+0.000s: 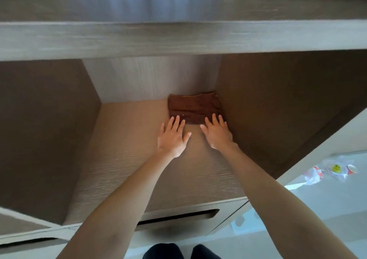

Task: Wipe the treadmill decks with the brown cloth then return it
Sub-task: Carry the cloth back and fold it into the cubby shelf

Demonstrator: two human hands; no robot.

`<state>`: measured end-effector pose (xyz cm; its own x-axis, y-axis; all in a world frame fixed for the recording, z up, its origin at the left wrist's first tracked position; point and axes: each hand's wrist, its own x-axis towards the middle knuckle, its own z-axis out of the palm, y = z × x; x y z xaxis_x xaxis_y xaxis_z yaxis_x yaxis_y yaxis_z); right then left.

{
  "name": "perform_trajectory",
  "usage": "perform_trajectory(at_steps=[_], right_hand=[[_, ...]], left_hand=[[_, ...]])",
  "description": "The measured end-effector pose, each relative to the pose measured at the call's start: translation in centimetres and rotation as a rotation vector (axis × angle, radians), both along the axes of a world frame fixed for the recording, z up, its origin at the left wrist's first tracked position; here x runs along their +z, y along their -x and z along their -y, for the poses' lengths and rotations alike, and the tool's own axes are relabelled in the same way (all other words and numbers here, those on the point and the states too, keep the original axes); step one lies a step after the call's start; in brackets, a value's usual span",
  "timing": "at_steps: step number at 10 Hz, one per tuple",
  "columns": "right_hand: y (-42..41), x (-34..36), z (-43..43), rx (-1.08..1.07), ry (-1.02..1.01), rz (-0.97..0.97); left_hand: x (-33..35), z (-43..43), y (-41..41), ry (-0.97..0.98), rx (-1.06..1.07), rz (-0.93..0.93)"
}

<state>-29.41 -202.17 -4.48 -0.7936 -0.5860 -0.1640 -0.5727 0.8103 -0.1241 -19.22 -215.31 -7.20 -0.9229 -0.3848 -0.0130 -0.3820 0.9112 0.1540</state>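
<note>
The brown cloth (193, 108) lies folded flat in the back right corner of an open wooden shelf compartment (127, 159). My left hand (172, 137) rests palm down on the shelf floor, fingers spread, its fingertips at the cloth's near left edge. Flat and open as well, my right hand (217, 132) has its fingertips on the cloth's near right edge. Neither hand grips the cloth. No treadmill is in view.
A thick wooden shelf board (178, 38) runs across above the compartment. Side walls close it in left (43, 129) and right (278, 110). A drawer with a slot handle (178, 216) sits below. Plastic wrappers (331, 169) lie on the pale floor at right.
</note>
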Motion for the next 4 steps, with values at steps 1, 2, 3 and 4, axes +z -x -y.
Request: perform_trajectory(at_steps=[1,2,3,4], right_hand=[[1.1,-0.1,1.1,-0.011,-0.004,0.006],[0.7,0.4,1.1,-0.029,-0.07,0.025],[0.0,1.1,0.4,-0.025,-0.069,0.075],[-1.4,2.9,-0.5,0.006,0.059,0.086]], left_hand=[[0.2,1.0,1.1,-0.003,-0.007,0.017],[0.7,0.8,1.2,-0.03,0.003,0.024],[0.9,0.0,-0.2,-0.038,-0.015,0.052],[2.5,0.8,-1.0,0.037,-0.089,0.142]])
